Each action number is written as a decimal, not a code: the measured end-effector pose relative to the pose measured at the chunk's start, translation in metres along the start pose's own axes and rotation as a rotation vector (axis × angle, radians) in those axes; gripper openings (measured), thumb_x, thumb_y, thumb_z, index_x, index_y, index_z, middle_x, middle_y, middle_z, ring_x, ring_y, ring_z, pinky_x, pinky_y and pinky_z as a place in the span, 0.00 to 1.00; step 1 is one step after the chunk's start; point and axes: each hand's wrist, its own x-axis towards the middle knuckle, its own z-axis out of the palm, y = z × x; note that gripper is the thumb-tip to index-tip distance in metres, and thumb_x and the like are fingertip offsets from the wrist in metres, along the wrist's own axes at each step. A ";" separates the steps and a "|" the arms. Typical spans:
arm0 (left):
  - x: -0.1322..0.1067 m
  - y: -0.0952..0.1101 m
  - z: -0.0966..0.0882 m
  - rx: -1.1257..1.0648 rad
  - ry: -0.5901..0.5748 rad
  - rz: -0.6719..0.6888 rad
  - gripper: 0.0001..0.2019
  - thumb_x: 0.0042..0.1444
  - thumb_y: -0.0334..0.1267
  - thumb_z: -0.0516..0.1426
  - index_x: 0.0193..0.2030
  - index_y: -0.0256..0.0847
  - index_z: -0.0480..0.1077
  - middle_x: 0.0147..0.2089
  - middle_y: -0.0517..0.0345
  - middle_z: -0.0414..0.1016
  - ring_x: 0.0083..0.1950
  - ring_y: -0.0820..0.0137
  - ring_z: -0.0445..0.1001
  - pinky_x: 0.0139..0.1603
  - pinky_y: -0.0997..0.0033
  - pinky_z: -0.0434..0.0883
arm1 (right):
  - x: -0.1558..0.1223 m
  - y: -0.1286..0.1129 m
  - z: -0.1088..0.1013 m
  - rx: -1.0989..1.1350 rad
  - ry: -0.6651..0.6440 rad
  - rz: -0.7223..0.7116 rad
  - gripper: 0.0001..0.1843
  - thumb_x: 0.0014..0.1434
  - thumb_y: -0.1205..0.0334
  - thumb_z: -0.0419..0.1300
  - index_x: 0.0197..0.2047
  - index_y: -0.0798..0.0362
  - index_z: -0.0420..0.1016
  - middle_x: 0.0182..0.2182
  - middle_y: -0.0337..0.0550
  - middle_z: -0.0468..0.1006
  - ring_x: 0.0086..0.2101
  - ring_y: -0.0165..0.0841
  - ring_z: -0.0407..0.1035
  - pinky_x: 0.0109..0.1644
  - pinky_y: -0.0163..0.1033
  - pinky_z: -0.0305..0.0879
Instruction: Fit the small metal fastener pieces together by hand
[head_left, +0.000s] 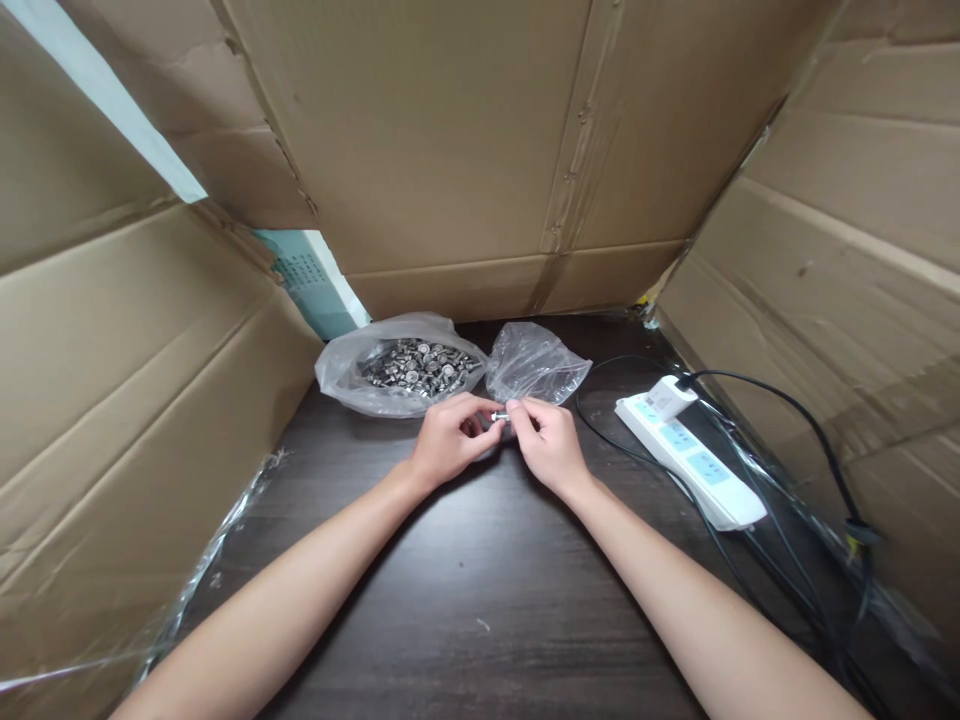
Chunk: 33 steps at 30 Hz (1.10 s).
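A small shiny metal bolt lies level between the fingertips of both hands, just above the table. My left hand pinches its left end between thumb and fingers. On its other end, the thumb and fingers of my right hand are closed, hiding part of it. Behind my left hand stands an open clear plastic bag heaped with similar metal bolts, some showing round flat heads. A second clear plastic bag, crumpled, rests right behind my right hand; I see no bolts in it.
On the right of the dark wooden table lies a white power strip with a plug adapter in it. A black cable loops beside it. Cardboard walls stand at the back and both sides.
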 end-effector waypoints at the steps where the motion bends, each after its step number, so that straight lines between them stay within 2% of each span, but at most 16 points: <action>1: 0.000 0.000 0.000 0.001 -0.001 -0.001 0.07 0.61 0.35 0.64 0.45 0.38 0.80 0.31 0.58 0.77 0.27 0.76 0.71 0.29 0.77 0.70 | 0.000 0.000 0.000 -0.006 0.011 0.003 0.25 0.71 0.55 0.52 0.21 0.52 0.61 0.20 0.38 0.64 0.24 0.30 0.60 0.32 0.38 0.55; 5: 0.000 0.000 0.000 -0.006 0.001 -0.002 0.07 0.61 0.35 0.64 0.45 0.38 0.80 0.31 0.58 0.77 0.28 0.76 0.71 0.29 0.77 0.70 | 0.000 -0.002 -0.003 -0.011 0.061 0.000 0.20 0.69 0.57 0.53 0.25 0.52 0.64 0.24 0.39 0.67 0.27 0.31 0.62 0.33 0.38 0.57; 9: 0.000 0.000 -0.001 -0.010 -0.006 -0.006 0.07 0.61 0.35 0.64 0.45 0.38 0.80 0.31 0.58 0.77 0.28 0.76 0.71 0.29 0.77 0.70 | 0.000 -0.005 -0.004 0.016 0.021 -0.011 0.10 0.63 0.62 0.56 0.28 0.51 0.68 0.28 0.40 0.71 0.28 0.31 0.63 0.33 0.37 0.59; 13: 0.000 0.000 -0.001 -0.004 -0.006 -0.005 0.07 0.61 0.35 0.64 0.45 0.37 0.80 0.31 0.58 0.77 0.28 0.76 0.72 0.29 0.77 0.70 | 0.001 -0.003 -0.002 0.005 0.004 -0.019 0.13 0.62 0.63 0.56 0.25 0.51 0.66 0.24 0.38 0.69 0.26 0.30 0.62 0.32 0.37 0.57; 20: 0.001 0.001 -0.001 -0.002 0.002 0.007 0.07 0.60 0.32 0.64 0.44 0.37 0.80 0.31 0.59 0.77 0.27 0.77 0.71 0.29 0.78 0.69 | 0.001 -0.001 0.001 -0.014 -0.008 0.003 0.24 0.68 0.56 0.53 0.20 0.51 0.57 0.19 0.36 0.62 0.23 0.29 0.57 0.31 0.38 0.53; 23: 0.001 0.000 -0.001 0.000 0.004 0.010 0.07 0.60 0.32 0.64 0.44 0.36 0.80 0.31 0.59 0.76 0.27 0.77 0.70 0.28 0.78 0.68 | 0.000 -0.003 -0.001 -0.005 0.003 0.000 0.21 0.68 0.56 0.54 0.23 0.52 0.61 0.22 0.37 0.64 0.25 0.30 0.59 0.32 0.37 0.55; 28: 0.000 0.000 0.000 -0.008 0.006 0.013 0.07 0.59 0.32 0.65 0.44 0.36 0.80 0.30 0.59 0.76 0.27 0.77 0.71 0.29 0.79 0.69 | 0.000 -0.005 -0.003 0.020 -0.007 0.002 0.10 0.61 0.62 0.57 0.28 0.52 0.68 0.27 0.39 0.70 0.27 0.29 0.62 0.32 0.36 0.57; 33: -0.001 0.000 -0.001 0.003 0.000 0.010 0.07 0.60 0.33 0.64 0.45 0.36 0.80 0.31 0.59 0.76 0.28 0.77 0.71 0.29 0.79 0.69 | 0.001 -0.003 -0.002 0.018 -0.026 -0.001 0.12 0.62 0.63 0.56 0.26 0.52 0.68 0.26 0.39 0.70 0.27 0.30 0.63 0.32 0.36 0.58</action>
